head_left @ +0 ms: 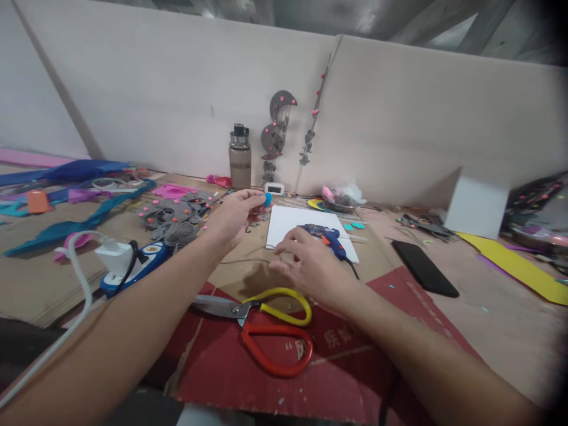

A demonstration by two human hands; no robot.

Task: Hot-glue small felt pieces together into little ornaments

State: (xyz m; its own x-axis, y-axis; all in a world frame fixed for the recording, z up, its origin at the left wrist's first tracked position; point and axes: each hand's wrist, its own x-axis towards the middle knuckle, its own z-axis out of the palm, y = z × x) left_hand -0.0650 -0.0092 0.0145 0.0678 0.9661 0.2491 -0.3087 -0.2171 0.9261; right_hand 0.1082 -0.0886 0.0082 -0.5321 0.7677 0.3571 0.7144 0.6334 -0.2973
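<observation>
My left hand [237, 216] is raised over the table and pinches a small blue round piece [268, 199] between its fingertips. My right hand [306, 263] hovers with its fingers spread and nothing in it, just in front of a blue glue gun [326, 235]. The glue gun lies on a white board [288, 228]. Below both hands lie large scissors [266, 322] with one yellow and one red handle, on red cardboard [346, 367].
A black phone [423, 267] lies right of the board. A blue power strip with a white plug [128, 263] sits at left, beside grey felt cutouts [177, 216]. A bottle [240, 157], grey decorations [275, 133], a white box [477, 204] and yellow sheet [519, 266] stand farther back.
</observation>
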